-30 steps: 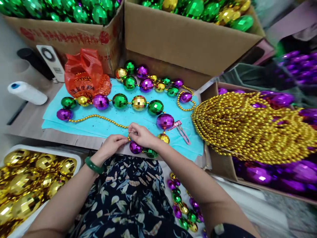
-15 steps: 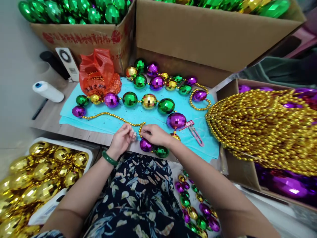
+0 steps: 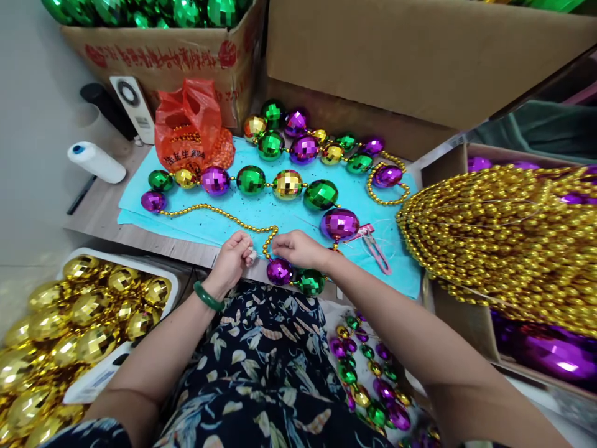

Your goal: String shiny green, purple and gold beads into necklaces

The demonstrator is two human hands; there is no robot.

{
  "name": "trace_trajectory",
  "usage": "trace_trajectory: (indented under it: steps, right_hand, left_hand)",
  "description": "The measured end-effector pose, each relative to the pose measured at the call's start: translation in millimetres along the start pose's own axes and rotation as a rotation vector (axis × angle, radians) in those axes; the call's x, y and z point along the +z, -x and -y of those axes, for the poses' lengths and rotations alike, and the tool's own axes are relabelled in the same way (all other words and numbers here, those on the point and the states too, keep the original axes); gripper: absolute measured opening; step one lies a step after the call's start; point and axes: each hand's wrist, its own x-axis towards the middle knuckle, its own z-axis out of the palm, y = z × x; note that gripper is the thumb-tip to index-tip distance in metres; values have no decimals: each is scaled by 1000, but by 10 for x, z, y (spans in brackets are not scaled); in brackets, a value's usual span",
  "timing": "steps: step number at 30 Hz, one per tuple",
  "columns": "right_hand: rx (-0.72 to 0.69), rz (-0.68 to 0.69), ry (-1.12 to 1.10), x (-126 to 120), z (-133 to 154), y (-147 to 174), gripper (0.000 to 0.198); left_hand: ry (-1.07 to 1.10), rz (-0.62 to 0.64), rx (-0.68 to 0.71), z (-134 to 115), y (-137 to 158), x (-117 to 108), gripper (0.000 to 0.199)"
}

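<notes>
My left hand [image 3: 236,255] is closed in a pinch at the front edge of the blue cloth [image 3: 298,167]. Something small and whitish shows at its fingertips, too small to name. My right hand [image 3: 301,250] also pinches, just right of a thin gold bead chain [image 3: 237,221]; what its fingers hold is hidden. Below it lie a purple faceted ball [image 3: 280,272] and a green ball [image 3: 311,282] on the same bead necklace. The necklace curves across the cloth past a large purple ball [image 3: 339,224]. Pink snips [image 3: 375,250] lie right of that ball.
Another bead necklace [image 3: 304,149] rests at the back. A red plastic bag [image 3: 189,118] and a white thread spool [image 3: 97,162] are at left. Gold bead strands [image 3: 494,242] spill over a right-hand box. A white tub [image 3: 173,283] of gold balls stands lower left.
The view has tilted and shifted slightly, so things sit a little further right. My right hand's fingers have moved slightly away from the gold chain. Both hands stay close together.
</notes>
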Motion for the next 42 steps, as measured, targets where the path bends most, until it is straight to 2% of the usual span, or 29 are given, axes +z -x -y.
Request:
trace_trajectory:
  steps: [3, 8, 13, 22, 26, 30, 33, 36, 40, 42]
  right_hand:
    - [-3, -11, 34, -14, 28, -6, 17]
    - [-18, -81, 190, -122, 185, 28, 16]
    - [-120, -88, 404, -168, 246, 64, 20]
    - [-177, -115, 404, -118, 188, 64, 22]
    - [-152, -131, 380, -129, 153, 87, 21]
    - [-108, -135, 312, -155, 112, 96, 17]
    - [-44, -127, 230, -166, 87, 98, 16]
    - [5, -130, 157, -152, 57, 99, 16]
    - [28, -97, 52, -105, 20, 76, 15]
    - [39, -89, -10, -97, 13, 64, 14]
  left_hand:
    - [-4, -16, -10, 25, -8, -47, 37]
    - [-143, -65, -74, 35, -47, -35, 32]
    - [-309, -35, -176, 11, -78, 19, 22]
    - [-530, -42, -92, 44, -128, -51, 20]
    - [-731, 50, -92, 60, -129, -86, 22]
    - [-771, 180, 3, -41, -109, -92, 23]
    - [-720, 148, 95, -131, -106, -104, 27]
    - [-487, 93, 174, -169, -102, -96, 34]
    - [43, 149, 85, -117, -98, -7, 30]
    - [184, 168, 33, -70, -109, 54, 30]
